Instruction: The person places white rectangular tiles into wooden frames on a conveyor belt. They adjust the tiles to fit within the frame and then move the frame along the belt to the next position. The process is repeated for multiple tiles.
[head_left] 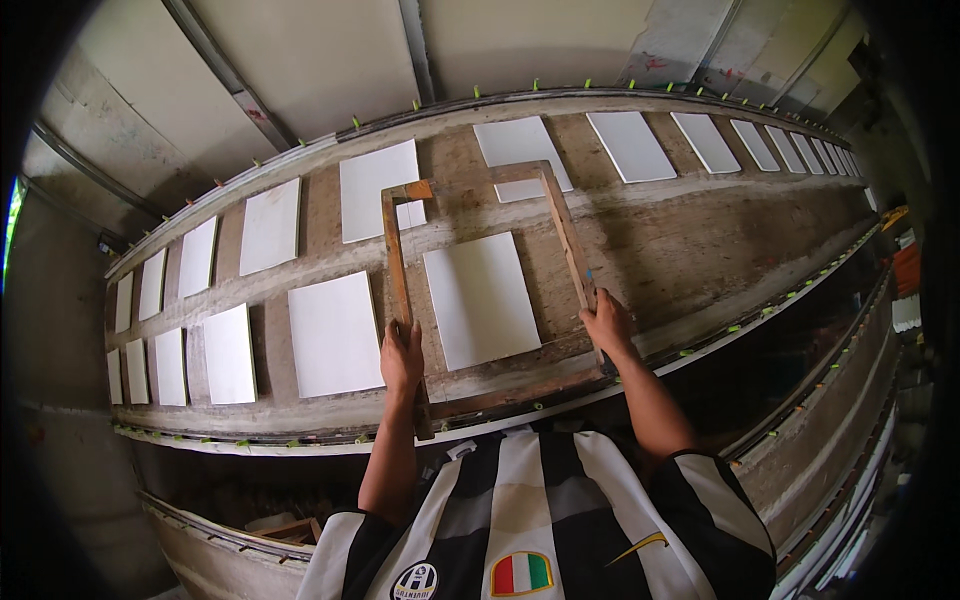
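Note:
I hold a rectangular wooden frame (569, 238) over a long worktable (680, 240). My left hand (402, 358) is closed around its left bar, and my right hand (607, 325) grips the right bar. Inside the frame's outline lies a white rectangular sheet (482, 300), flat on the brown, stained tabletop. The frame's far edge overlaps parts of two sheets in the back row. An orange-brown patch (418, 189) marks its far left corner. Whether a mesh spans the frame, I cannot tell.
Several more white sheets lie in two rows, including a near one (337, 335) left of the frame and a far one (630, 146). Small green clips (476, 91) line the table's rails. A wall stands behind. Another long table (820, 430) is at the right.

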